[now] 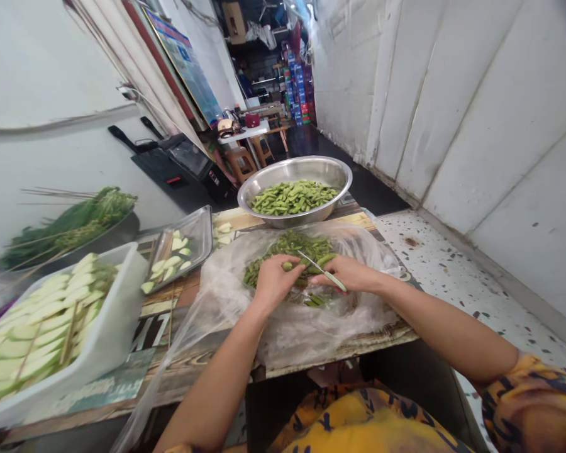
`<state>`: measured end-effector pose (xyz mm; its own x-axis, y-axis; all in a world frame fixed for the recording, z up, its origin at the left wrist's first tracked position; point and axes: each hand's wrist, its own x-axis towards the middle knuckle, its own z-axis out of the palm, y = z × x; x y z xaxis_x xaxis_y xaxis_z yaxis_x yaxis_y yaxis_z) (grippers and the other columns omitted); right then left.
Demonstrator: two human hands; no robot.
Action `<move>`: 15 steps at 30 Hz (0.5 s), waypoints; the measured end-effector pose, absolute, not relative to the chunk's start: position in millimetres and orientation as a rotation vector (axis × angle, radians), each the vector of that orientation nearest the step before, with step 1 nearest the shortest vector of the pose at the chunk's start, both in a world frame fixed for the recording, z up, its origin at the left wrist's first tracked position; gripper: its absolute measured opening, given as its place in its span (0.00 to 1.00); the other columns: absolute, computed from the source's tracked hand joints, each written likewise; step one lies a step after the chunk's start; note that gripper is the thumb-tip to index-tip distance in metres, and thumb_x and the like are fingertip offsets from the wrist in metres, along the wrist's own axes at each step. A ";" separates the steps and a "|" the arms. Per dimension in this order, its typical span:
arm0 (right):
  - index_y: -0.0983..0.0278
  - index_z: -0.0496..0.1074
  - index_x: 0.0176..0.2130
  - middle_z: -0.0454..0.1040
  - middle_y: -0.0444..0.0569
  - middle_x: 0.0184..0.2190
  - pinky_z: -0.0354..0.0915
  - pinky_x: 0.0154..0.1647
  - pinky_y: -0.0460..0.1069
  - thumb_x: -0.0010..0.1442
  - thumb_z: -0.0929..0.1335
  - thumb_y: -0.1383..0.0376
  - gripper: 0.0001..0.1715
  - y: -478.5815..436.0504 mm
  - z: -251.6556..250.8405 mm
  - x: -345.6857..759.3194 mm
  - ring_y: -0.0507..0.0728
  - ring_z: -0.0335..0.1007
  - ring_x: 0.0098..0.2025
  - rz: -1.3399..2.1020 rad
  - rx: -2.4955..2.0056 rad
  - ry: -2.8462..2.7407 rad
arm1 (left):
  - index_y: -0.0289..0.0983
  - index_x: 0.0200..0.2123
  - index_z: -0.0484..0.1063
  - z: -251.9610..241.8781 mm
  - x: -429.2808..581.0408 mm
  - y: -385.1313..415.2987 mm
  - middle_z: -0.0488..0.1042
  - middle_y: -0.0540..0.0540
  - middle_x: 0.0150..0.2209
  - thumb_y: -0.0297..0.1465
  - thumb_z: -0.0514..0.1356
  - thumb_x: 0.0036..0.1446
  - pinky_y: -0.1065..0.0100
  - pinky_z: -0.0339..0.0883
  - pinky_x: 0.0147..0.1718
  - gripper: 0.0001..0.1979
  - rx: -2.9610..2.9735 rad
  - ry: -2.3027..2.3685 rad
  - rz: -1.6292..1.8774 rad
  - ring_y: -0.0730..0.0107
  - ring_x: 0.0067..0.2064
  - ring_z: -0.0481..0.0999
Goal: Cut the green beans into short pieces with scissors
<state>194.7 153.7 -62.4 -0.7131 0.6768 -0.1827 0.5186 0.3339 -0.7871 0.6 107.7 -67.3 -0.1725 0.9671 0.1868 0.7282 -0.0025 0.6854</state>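
Note:
My left hand (274,280) is closed on a green bean pod (287,266), pinched at its fingertips over a clear plastic bag (311,321) spread on the table. My right hand (346,274) grips a small knife (321,270) with a pale green handle, its blade pointing left toward the pod. A heap of green pods (290,248) lies on the bag just beyond both hands. A few trimmed bits (315,300) lie near my right wrist.
A steel bowl (339,173) of cut green pods stands behind the bag. A white tub (117,314) of skewered pale slices sits at left, a steel tray (200,229) beside it, leafy skewers (75,220) behind. A white wall runs along the right.

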 end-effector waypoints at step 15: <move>0.67 0.65 0.27 0.66 0.43 0.17 0.56 0.11 0.43 0.49 0.67 0.39 0.32 149.5 -57.1 191.0 0.49 0.63 0.18 1.865 -0.976 -2.001 | 0.33 0.27 0.65 -54.7 -2.7 111.6 0.75 0.46 0.25 0.35 0.66 0.41 0.78 0.40 0.12 0.15 0.927 1.345 1.291 0.86 0.15 0.56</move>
<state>191.0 149.5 -57.1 -0.7494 0.6073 -0.2638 0.3058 -0.0360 -0.9514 -2.7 111.6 -54.7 -0.1935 0.9692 -0.1522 -0.1123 0.1323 0.9848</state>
